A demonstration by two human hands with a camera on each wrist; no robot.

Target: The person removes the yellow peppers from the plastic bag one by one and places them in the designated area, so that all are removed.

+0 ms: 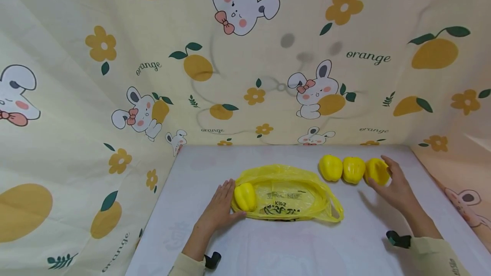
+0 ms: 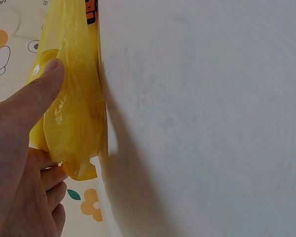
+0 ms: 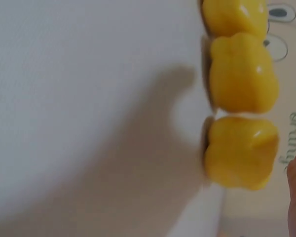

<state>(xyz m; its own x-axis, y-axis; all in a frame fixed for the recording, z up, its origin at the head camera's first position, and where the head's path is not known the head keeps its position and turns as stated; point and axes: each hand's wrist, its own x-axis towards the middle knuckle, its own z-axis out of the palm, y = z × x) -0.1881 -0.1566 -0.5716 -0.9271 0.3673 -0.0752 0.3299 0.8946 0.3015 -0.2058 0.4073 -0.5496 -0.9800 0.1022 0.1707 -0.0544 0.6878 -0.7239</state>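
My left hand [image 1: 218, 210] rests against the left end of a thin yellow plastic bag [image 1: 293, 188], thumb along its front edge and straight fingers along its far side. In the left wrist view, the thumb lies over the bag [image 2: 74, 118]. Inside the bag's mouth, beside this hand, sits a yellow bell pepper [image 1: 245, 197]. Three more yellow bell peppers [image 1: 330, 168] stand in a row at the back right. My right hand [image 1: 397, 186] is at the rightmost bell pepper [image 1: 377, 171], thumb and fingers spread around it. The right wrist view shows this bell pepper [image 3: 241, 153] with a dent on top.
A white table [image 1: 291, 246] lies under everything. Behind and at both sides hangs a cream cloth [image 1: 238, 54] printed with rabbits, oranges and flowers. Dark camera mounts [image 1: 398, 239] stick out from both wrists.
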